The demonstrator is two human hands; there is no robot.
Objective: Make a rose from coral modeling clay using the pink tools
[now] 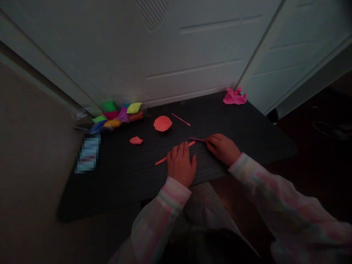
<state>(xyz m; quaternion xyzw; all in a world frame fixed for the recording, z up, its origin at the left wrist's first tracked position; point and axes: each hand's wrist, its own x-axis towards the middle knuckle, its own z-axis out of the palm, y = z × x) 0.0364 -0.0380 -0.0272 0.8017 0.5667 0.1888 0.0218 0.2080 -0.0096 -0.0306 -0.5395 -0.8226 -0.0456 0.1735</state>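
Note:
My left hand lies over a thin orange-red clay strip, its fingers stretched out and resting on the strip's middle. The strip's two ends show on either side of the fingers. To the right, my right hand is closed in a pinch on a slim pink stick-like tool, whose tip points left, close to the strip's upper end. A shallow orange-red clay bowl with an uneven rim stands beyond my left hand. Left of it lies a small lump of the same clay.
A second slim pink tool lies right of the bowl. Colourful clay packets sit at the back left, above a blurred-out packet. Crumpled pink material lies at the back right. The dark table meets a white panelled door.

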